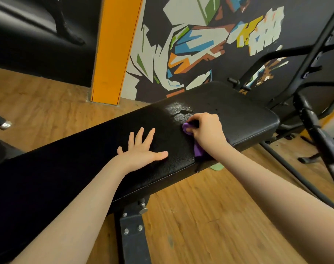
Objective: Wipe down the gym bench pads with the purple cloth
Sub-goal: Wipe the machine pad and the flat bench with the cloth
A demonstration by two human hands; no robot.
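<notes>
A long black gym bench pad [238,115] runs from lower left to upper right across the view. My right hand [206,130] grips a bunched purple cloth [187,127] against the pad, and a tail of the cloth hangs below my wrist near the pad's front edge. Just beyond the cloth a wet, shiny patch glints on the leather. My left hand [143,149] lies flat on the pad with its fingers spread, a little to the left of the cloth.
The bench's steel leg [132,231] with bolts stands below the pad on a wood floor. A black metal rack frame [315,119] crowds the right side. An orange pillar [114,48] and a painted wall stand behind. Something pale green [216,166] lies under the pad's edge.
</notes>
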